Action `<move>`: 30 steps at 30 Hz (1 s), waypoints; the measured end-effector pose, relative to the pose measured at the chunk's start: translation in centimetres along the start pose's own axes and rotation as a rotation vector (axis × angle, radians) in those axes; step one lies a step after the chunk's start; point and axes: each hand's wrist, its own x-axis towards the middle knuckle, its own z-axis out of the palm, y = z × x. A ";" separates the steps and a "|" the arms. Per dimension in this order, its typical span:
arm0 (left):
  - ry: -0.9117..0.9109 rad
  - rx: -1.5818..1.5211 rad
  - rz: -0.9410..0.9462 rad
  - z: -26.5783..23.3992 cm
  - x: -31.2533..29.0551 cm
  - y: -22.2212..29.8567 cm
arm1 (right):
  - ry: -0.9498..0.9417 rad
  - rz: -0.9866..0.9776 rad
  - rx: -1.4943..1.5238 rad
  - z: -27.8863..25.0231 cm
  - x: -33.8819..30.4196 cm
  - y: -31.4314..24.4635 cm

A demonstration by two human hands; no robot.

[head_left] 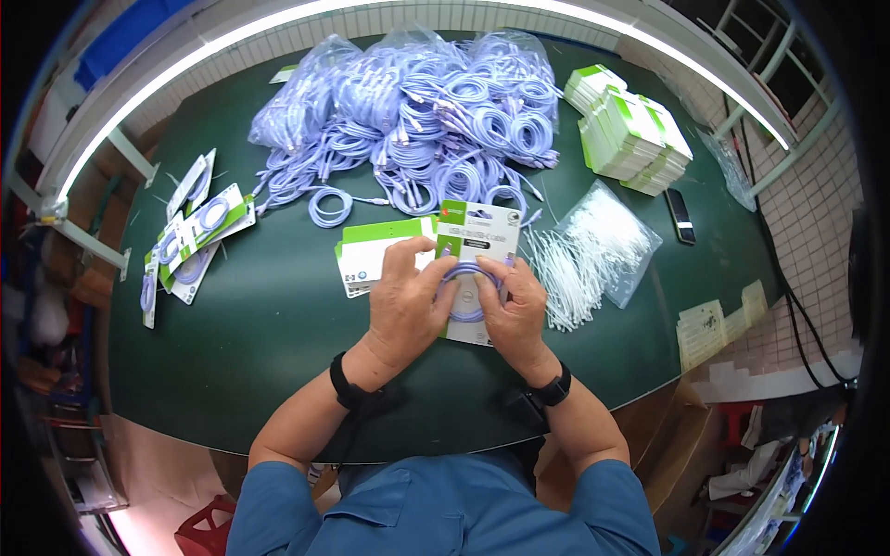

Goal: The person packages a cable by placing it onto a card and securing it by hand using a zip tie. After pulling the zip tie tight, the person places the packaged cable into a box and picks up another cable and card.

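Observation:
In front of me, a green-and-white cardboard backing card [477,332] stands tilted up between my hands. A coiled lavender USB cable [466,317] lies against its face. My left hand [405,301] pinches the coil's left side with thumb and fingers; my right hand [515,313] presses the right side with its thumb. The fingertips behind the card are hidden. Just beyond my left hand lies a small stack of blank-faced cards [375,255]. To the right of my right hand are loose white zip ties [567,287], some spilling from a clear bag [640,259].
A large heap of coiled lavender cables [417,120], partly in clear bags, covers the far side of the green table [269,371]. Carded cables [199,227] lie at left. Bundled cards [635,134] and a phone [680,217] are at right. A lit lamp bar [232,42] arches overhead.

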 end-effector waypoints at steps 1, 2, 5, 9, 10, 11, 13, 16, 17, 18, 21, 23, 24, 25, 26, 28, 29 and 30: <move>-0.024 0.036 0.006 -0.2 0.2 -0.1 | -0.005 -0.014 -0.043 0.0 -0.2 0.3; -0.016 0.067 0.065 0.0 0.2 -0.5 | -0.010 -0.037 -0.071 0.2 -0.5 0.7; -0.033 0.155 0.187 1.5 0.1 -0.4 | -0.030 0.023 -0.085 -1.2 -1.2 0.8; -0.027 0.258 0.214 1.8 0.0 -0.3 | -0.042 0.000 -0.022 -1.0 -0.8 -0.2; -0.003 0.264 0.235 1.8 0.0 -0.3 | -0.047 -0.014 -0.033 -0.9 -0.7 -0.6; 0.002 0.282 0.228 1.7 0.1 -0.4 | -0.050 -0.025 -0.049 -0.8 -0.5 -1.0; 0.008 0.300 0.236 1.6 0.0 -0.8 | -0.059 -0.041 -0.059 -0.4 -0.5 -1.1; 0.011 0.302 0.248 1.3 -0.2 -1.1 | -0.071 -0.002 -0.038 -0.1 -0.4 -1.0; 0.009 0.293 0.257 1.3 -0.2 -1.1 | -0.072 -0.004 -0.035 -0.1 -0.4 -1.1; 0.007 0.285 0.265 1.3 -0.2 -1.1 | -0.069 -0.016 -0.037 -0.2 -0.4 -1.3; 0.023 0.201 0.299 0.9 0.0 -1.2 | -0.060 -0.041 -0.039 -0.5 -0.4 -1.5; 0.027 0.148 0.316 0.9 0.2 -1.1 | -0.059 -0.015 -0.001 -0.9 -0.5 -1.5; 0.026 0.125 0.327 0.7 0.2 -1.3 | -0.058 0.001 0.012 -1.3 -0.7 -1.5; 0.023 0.093 0.338 0.5 0.4 -1.1 | -0.045 0.004 0.007 -1.5 -0.6 -1.6; 0.018 0.049 0.346 0.5 0.4 -0.8 | -0.033 0.012 -0.008 -1.4 -0.4 -1.9; 0.022 -0.122 0.256 1.4 0.5 -1.0 | -0.018 -0.011 -0.086 -1.6 -0.5 -1.3; 0.051 -0.153 0.202 1.2 0.5 -1.2 | -0.018 -0.050 -0.105 -1.2 -0.3 -1.0; 0.074 -0.185 0.147 1.2 0.4 -1.4 | -0.018 -0.088 -0.127 -0.9 -0.2 -0.9</move>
